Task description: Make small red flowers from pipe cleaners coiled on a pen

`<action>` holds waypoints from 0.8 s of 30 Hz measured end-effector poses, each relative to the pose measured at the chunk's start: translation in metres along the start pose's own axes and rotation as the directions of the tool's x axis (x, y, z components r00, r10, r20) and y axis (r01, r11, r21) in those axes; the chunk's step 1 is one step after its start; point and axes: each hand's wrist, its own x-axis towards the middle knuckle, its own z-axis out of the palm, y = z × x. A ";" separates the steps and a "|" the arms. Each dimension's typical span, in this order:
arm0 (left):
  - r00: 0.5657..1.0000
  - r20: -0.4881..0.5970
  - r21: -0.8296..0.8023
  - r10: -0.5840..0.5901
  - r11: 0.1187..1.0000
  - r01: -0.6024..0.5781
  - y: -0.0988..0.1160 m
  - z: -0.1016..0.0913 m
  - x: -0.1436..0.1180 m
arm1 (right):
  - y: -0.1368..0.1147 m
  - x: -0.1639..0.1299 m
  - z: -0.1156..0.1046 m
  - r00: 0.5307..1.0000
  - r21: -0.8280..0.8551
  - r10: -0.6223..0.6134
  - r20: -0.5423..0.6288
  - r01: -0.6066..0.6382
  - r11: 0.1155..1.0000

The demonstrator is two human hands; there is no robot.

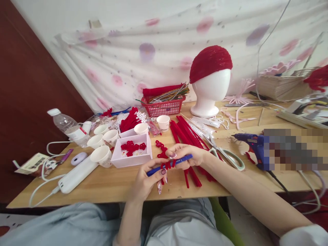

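Two hands at the front edge of the light wooden table, both closed on one slim blue pen-like rod held roughly level just above the tabletop. L hand pinches the low left end, thumb and forefinger shut on it; R hand grips the right end, fingers curled over the top. A fuzzy red pipe cleaner is coiled round the rod's middle, between the two grips — can't tell how many turns. Judgement: for a tidy coil, keep rod steady w/ one hand, lay turns touching side by side, hold tension so nothing springs loose. Loose red pipe cleaner stems lie just behind the R hand; pale-handled scissors near, to the right; white tray of red shapes and beads behind the L hand.
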 end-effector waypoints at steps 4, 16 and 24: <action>0.996 -0.032 0.065 0.078 0.995 -0.075 -0.001 0.001 -0.001 | -0.001 0.000 0.007 0.994 0.023 -0.050 -0.094 0.052 0.998; 0.960 -0.169 0.058 0.225 0.974 -0.218 -0.015 -0.003 0.001 | 0.010 0.014 0.022 0.922 -0.048 -0.123 -0.368 0.113 0.992; 0.943 -0.193 0.139 0.270 0.959 -0.246 -0.024 -0.010 0.006 | 0.030 0.023 0.026 0.835 -0.259 -0.324 -0.446 0.226 0.939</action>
